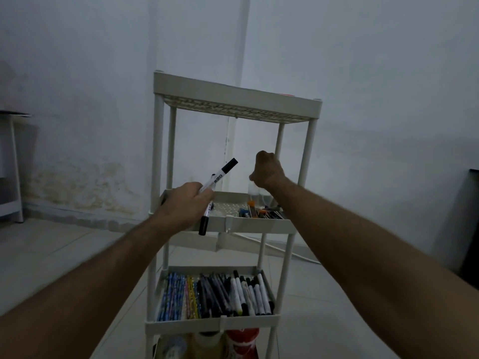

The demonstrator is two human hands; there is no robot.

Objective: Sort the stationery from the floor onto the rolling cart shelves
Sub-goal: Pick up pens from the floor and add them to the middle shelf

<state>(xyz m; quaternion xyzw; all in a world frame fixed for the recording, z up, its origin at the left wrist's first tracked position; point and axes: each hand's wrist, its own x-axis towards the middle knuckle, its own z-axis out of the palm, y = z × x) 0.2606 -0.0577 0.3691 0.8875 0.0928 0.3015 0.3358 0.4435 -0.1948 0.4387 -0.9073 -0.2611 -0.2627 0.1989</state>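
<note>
A white rolling cart [303, 154] stands against the wall with several shelves. My left hand [185, 203] grips two white markers with black caps [223, 173] in front of the second shelf [259, 224]. My right hand [265, 168] is over that shelf's back right, fingers closed around a small clear container [252, 190]. Scissors and small items [261, 212] lie on the shelf's right side. The third shelf [212, 323] holds rows of pencils, pens and markers [215, 294].
Bottles and a red-topped item [242, 342] fill the lowest shelf. A white table leg [15, 167] stands at the left, a dark object [470, 224] at the right. A white cable [282, 248] runs along the tiled floor behind the cart.
</note>
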